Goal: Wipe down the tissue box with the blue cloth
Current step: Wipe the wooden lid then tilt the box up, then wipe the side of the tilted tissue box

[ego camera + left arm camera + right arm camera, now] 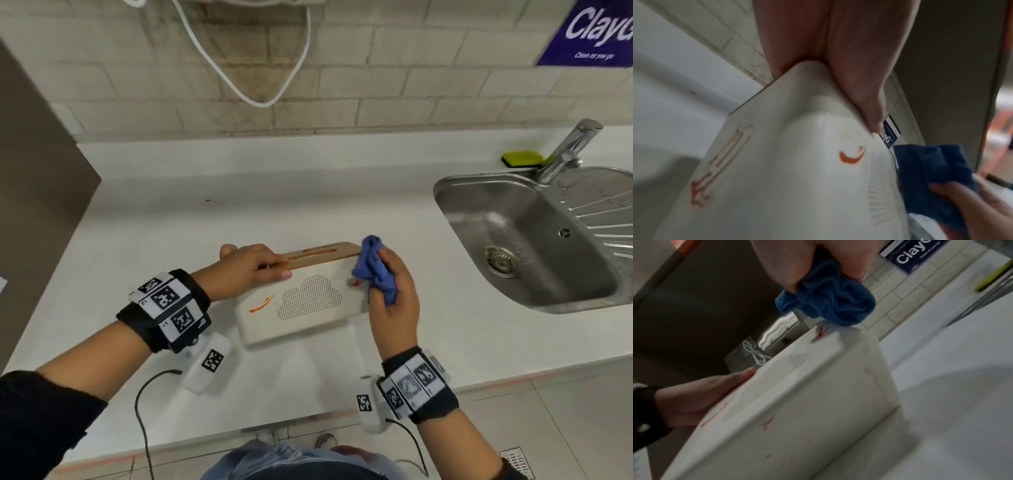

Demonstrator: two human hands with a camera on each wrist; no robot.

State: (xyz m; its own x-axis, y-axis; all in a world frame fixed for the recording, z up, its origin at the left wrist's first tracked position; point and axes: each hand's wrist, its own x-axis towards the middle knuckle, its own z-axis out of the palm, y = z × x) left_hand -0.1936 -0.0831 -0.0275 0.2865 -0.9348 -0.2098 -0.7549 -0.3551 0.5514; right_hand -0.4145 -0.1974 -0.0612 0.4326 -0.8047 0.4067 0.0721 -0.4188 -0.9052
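A white tissue box (308,308) with a wooden slotted lid and a dotted cloud pattern stands tilted on the white counter (171,233). Orange smears mark its front (852,158) and its end face (719,165). My left hand (250,267) grips the box's upper left corner (809,68), thumb behind and fingers over the lid. My right hand (390,291) clutches a bunched blue cloth (375,267) against the box's upper right corner, beside an orange mark (821,332). The cloth (828,305) bulges out below my curled fingers.
A steel sink (527,240) with a tap (568,150) lies to the right, a yellow-green sponge (522,159) behind it. A white cable (260,68) loops on the tiled wall. A dark panel (37,188) borders the counter on the left. A small orange speck (207,200) sits far left.
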